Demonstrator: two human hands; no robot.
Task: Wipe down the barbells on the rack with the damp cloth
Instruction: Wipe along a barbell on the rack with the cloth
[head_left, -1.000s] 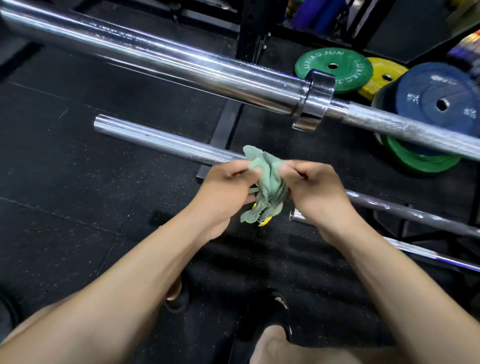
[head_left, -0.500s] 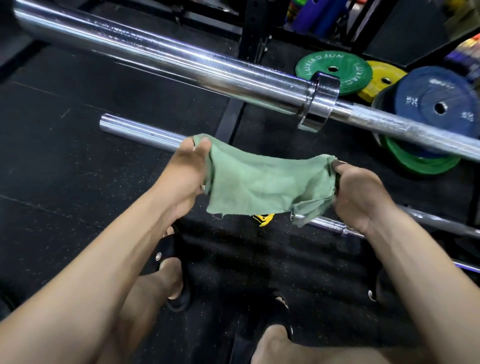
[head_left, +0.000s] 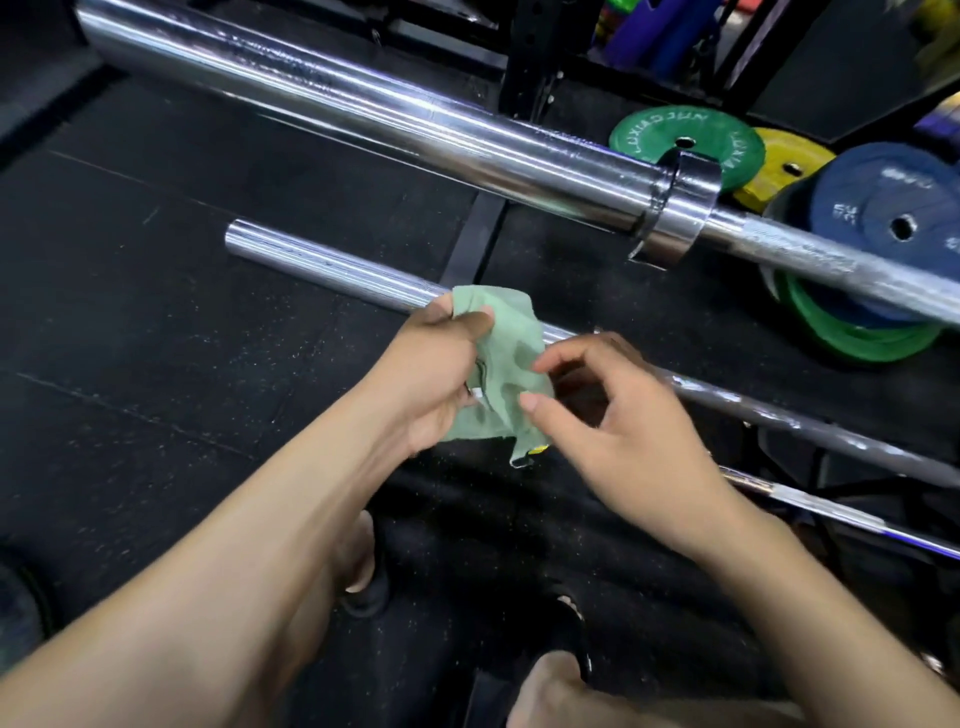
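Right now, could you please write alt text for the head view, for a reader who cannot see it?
The left hand grips a crumpled green cloth above a chrome barbell, while the right hand, fingers loosely curled, hovers beside the cloth. A thicker barbell crosses above, with plates behind.

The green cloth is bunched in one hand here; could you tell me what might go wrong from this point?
The cloth is held only by the left hand, with a loose corner hanging, so it could slip to the floor. The right hand is off it, and a crumpled wad may wipe the lower barbell unevenly.
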